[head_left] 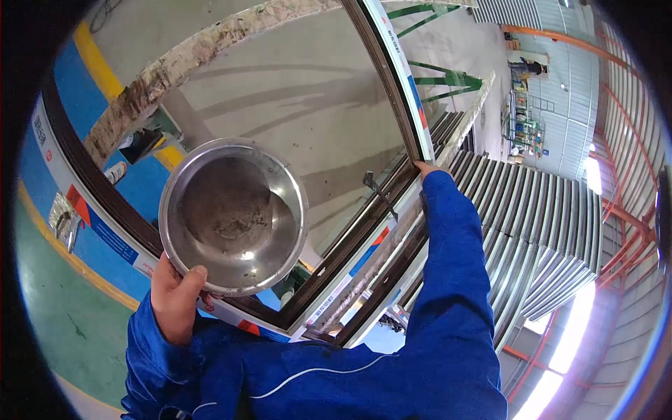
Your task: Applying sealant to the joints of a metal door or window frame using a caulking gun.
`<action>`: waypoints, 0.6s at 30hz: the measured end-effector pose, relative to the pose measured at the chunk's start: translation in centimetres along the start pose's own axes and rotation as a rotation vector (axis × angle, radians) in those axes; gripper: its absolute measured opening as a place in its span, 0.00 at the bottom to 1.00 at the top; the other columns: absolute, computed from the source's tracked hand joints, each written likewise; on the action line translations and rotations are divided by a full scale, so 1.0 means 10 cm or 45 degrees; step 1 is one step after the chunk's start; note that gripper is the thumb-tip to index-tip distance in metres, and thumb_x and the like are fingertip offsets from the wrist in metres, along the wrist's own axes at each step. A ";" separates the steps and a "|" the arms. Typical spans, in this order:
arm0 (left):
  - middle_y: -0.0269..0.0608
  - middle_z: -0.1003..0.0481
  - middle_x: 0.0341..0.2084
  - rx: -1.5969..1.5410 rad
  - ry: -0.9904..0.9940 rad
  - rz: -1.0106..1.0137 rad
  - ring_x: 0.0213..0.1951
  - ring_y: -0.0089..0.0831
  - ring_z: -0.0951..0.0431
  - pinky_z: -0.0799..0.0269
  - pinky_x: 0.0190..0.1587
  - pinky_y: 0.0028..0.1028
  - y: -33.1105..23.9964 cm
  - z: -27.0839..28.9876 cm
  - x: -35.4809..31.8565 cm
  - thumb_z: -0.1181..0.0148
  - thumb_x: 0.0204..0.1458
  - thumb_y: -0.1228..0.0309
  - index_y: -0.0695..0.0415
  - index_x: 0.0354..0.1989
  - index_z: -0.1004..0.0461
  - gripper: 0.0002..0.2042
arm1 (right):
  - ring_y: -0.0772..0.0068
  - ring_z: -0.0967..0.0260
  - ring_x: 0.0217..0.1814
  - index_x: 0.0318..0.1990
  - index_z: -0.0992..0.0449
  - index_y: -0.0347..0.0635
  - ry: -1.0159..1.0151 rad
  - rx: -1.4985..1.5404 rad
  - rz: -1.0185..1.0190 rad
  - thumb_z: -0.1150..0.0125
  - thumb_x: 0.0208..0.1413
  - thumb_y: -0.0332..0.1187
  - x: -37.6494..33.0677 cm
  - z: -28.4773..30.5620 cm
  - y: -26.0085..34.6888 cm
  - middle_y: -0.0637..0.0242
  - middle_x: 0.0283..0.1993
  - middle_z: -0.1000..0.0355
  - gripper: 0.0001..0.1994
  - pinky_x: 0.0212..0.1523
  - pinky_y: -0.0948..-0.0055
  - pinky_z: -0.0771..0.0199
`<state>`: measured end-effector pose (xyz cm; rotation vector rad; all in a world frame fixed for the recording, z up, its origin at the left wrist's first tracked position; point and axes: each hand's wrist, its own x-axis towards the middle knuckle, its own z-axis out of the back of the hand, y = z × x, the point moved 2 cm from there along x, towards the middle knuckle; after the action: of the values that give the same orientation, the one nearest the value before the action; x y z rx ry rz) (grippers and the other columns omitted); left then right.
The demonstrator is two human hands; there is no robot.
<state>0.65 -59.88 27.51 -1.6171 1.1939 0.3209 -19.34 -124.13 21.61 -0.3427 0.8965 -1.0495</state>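
Note:
My left hand (176,290) grips the rim of a round stainless steel bowl (287,231), thumb on top. The bowl is tilted so its inside shows, with a grey smear at the bottom. My right hand (428,169) is at the far right corner of a large dark brown window frame (402,105), closed on its edge; most of its fingers are hidden. The frame has white film with red and blue patches along its sides. Near my right hand, a black metal tool (380,194) like a small hammer or clamp lies across the frame's bar; its kind is unclear.
Padded supports (189,59) run beneath the frame, with green metal legs (448,80) beyond. To the right stand stacked metal profiles (525,210). A shoe (115,172) shows at the left, on the blue and yellow floor. Shelving (525,133) stands further off.

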 end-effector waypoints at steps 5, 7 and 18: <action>0.41 0.27 0.32 0.016 0.028 -0.058 0.26 0.23 0.28 0.32 0.25 0.22 0.01 -0.01 0.03 0.52 0.51 0.76 0.66 0.51 0.38 0.18 | 0.46 0.30 0.51 0.61 0.39 0.71 -0.056 -0.216 0.210 0.55 0.56 0.30 -0.01 -0.08 0.02 0.47 0.53 0.32 0.25 0.51 0.57 0.32; 0.41 0.27 0.32 0.019 0.011 -0.032 0.26 0.23 0.28 0.32 0.25 0.22 0.01 -0.02 0.03 0.52 0.51 0.76 0.66 0.51 0.38 0.18 | 0.46 0.31 0.52 0.61 0.38 0.69 -0.018 -0.221 0.268 0.51 0.53 0.29 0.00 -0.09 0.03 0.47 0.53 0.32 0.27 0.51 0.57 0.32; 0.43 0.27 0.32 0.026 -0.018 -0.016 0.23 0.24 0.28 0.32 0.21 0.22 -0.04 -0.06 -0.01 0.52 0.51 0.76 0.67 0.51 0.39 0.17 | 0.49 0.30 0.51 0.61 0.38 0.61 0.130 -0.250 0.471 0.41 0.36 0.21 -0.05 -0.05 0.03 0.49 0.49 0.29 0.38 0.49 0.59 0.30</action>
<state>0.74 -60.33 28.12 -1.6012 1.1720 0.3108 -19.61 -123.47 21.34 -0.2745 1.1101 -0.6437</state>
